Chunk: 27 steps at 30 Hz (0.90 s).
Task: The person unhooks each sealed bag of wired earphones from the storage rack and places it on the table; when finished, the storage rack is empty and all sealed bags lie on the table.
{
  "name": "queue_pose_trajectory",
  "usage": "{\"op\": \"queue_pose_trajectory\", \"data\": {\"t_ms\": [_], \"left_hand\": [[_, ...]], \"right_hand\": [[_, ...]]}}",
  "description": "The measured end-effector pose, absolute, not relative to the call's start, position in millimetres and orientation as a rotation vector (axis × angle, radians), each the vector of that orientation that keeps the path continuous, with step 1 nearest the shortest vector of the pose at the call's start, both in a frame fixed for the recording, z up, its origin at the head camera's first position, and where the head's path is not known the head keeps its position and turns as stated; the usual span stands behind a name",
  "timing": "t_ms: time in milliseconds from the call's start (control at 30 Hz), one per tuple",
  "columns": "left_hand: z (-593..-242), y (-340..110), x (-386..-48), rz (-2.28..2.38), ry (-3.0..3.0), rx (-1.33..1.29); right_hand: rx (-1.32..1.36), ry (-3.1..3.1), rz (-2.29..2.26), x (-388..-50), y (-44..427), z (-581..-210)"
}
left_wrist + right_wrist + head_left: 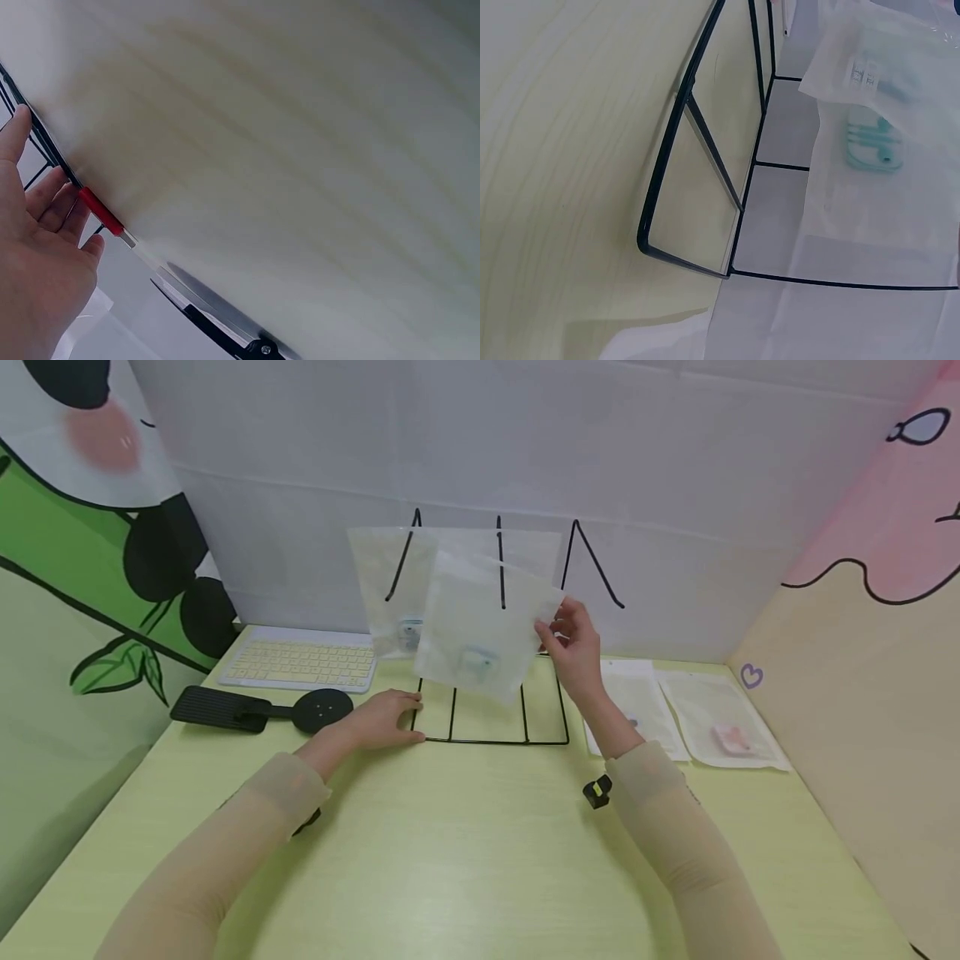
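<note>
A black wire rack stands on the table, its upright prongs against the backdrop. My left hand grips the left side of its base, thumb at the front corner; in the left wrist view the fingers of that hand lie about the black wire. With thumb and fingers my right hand pinches the right edge of a translucent bag holding a small bluish item. Behind it another translucent bag hangs at the rack's left prong. A teal-and-white item shows through a bag in the right wrist view.
A white keyboard lies at the back left, with a black stand with a flat plate and round disc before it. Two more bags, a white bag and a bag with a pink item, lie right of the rack.
</note>
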<state>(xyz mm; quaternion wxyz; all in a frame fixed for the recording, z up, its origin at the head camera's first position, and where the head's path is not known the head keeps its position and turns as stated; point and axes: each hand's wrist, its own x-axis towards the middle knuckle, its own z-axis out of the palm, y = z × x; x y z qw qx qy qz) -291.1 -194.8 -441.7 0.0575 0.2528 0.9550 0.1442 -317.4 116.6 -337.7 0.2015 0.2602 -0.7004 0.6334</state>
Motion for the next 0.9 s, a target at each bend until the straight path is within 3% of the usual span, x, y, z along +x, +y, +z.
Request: {"op": "queue_pose_trajectory", "data": {"t_ms": [900], "left_hand": [[-444, -195, -294, 0.430, 2.913, 0.736]], "right_hand": [[0.788, -1.828, 1.910, -295, 138, -336]]}}
